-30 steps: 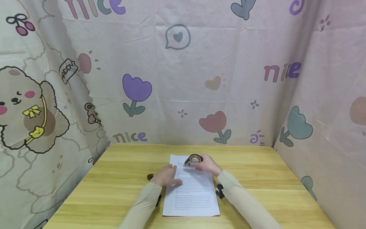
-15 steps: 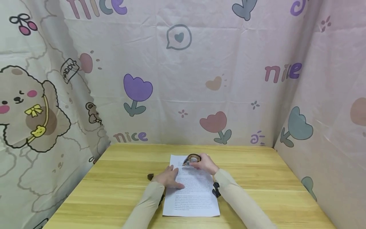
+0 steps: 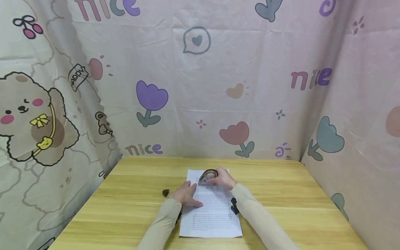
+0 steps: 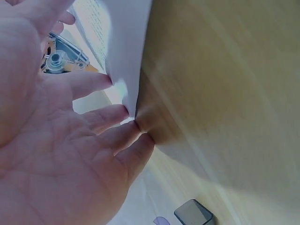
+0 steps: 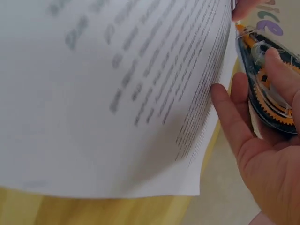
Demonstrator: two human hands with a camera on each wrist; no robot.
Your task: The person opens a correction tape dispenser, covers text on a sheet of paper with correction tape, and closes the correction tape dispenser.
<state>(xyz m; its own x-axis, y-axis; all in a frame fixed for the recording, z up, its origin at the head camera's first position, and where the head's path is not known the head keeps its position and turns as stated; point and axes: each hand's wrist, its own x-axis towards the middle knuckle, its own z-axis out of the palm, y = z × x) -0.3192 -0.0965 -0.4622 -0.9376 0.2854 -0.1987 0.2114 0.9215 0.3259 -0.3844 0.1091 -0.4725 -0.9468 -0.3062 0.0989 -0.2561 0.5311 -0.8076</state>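
Note:
A white sheet of printed paper lies on the wooden table. My left hand rests on its left edge with the fingers extended; in the left wrist view, fingertips of the left hand touch the paper's border. With thumb and fingers, my right hand grips a clear and black correction tape dispenser over the upper part of the sheet. Its tip points down and left at the upper text lines, close to the left fingers. Orange gears show inside the dispenser in the right wrist view. Whether the tip touches the paper is unclear.
A small dark object lies on the table left of the left hand; the left wrist view shows it as a rounded dark block. Patterned curtains stand behind the wooden table and at both sides.
The right hand has moved the correction tape dispenser slightly left and down the page. My left hand has slid a little toward the sheet and nearer to me. The paper lies in place.

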